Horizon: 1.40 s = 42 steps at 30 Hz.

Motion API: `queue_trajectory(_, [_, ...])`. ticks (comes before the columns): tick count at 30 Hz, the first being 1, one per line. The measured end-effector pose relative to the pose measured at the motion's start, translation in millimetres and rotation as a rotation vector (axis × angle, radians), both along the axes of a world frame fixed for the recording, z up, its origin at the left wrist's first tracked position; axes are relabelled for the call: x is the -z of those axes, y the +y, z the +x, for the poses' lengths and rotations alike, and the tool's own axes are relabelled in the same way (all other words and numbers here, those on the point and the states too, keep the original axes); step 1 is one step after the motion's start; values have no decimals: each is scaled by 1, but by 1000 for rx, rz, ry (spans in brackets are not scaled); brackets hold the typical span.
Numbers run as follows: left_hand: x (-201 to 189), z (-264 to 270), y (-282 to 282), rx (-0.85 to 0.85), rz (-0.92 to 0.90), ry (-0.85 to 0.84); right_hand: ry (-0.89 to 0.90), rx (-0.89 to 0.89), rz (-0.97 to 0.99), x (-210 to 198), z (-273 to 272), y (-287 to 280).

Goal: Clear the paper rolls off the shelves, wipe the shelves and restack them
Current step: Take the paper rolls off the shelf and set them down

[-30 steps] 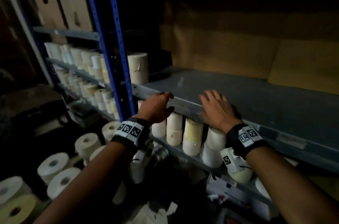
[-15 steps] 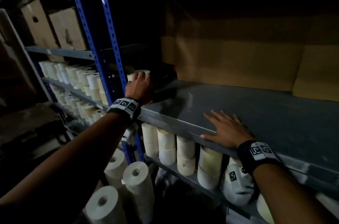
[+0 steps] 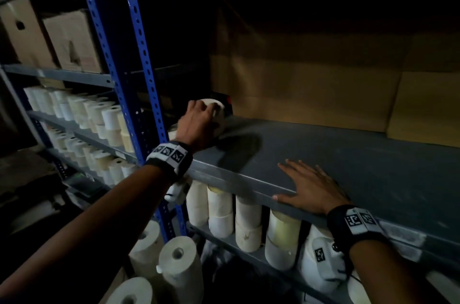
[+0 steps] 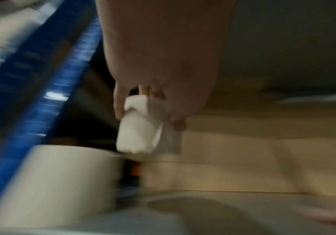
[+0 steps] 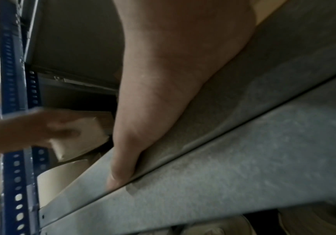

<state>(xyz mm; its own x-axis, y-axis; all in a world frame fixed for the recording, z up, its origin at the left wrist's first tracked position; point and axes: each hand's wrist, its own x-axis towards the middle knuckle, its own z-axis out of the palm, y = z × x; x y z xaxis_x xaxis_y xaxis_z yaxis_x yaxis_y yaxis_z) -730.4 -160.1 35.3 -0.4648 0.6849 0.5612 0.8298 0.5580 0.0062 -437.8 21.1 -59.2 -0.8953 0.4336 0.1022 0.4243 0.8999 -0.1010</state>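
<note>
At the left end of the grey metal shelf (image 3: 361, 154), my left hand (image 3: 205, 114) grips a small white paper roll (image 3: 217, 107). In the left wrist view the fingers and thumb wrap this paper roll (image 4: 141, 127), which hangs tilted just above a second, wider roll (image 4: 62, 182). My right hand (image 3: 298, 179) lies flat on the shelf's front part, fingers spread and holding nothing. Its thumb (image 5: 123, 167) lies along the front lip of the shelf (image 5: 223, 182).
A blue perforated upright (image 3: 139, 59) stands just left of my left hand. Paper rolls (image 3: 246, 224) line the shelf below, more rolls (image 3: 104, 117) fill the left bay, and large rolls (image 3: 179, 264) stand on the floor. Cardboard (image 3: 311, 84) backs the shelf; boxes (image 3: 69, 39) sit up left.
My left hand left the shelf's front edge, reached to the stack by the blue upright and took hold of the top roll. My right hand stayed flat on the shelf.
</note>
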Motion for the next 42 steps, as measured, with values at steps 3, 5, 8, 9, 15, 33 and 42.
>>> queue_trajectory(3, [13, 43, 22, 185, -89, -62, 16, 37, -14, -5, 1, -5])
queue_trajectory(5, [24, 71, 38, 257, -149, -154, 44, 89, -37, -7, 2, -8])
queue_trajectory(8, [35, 99, 55, 351, -220, -155, 94, 158, -60, -8, 5, -12])
queue_trajectory(9, [36, 101, 56, 394, -225, -148, 106, 166, -60, -8, 5, -12])
queue_trajectory(15, [14, 41, 28, 160, -28, -138, 116, 163, -55, -9, 4, -12])
queue_trajectory(33, [31, -51, 12, -354, -94, -232, 140, 167, -46, -10, 6, -17])
queue_trajectory(42, [18, -7, 12, 0, -338, -113, 137, 156, -55, -11, 4, -16])
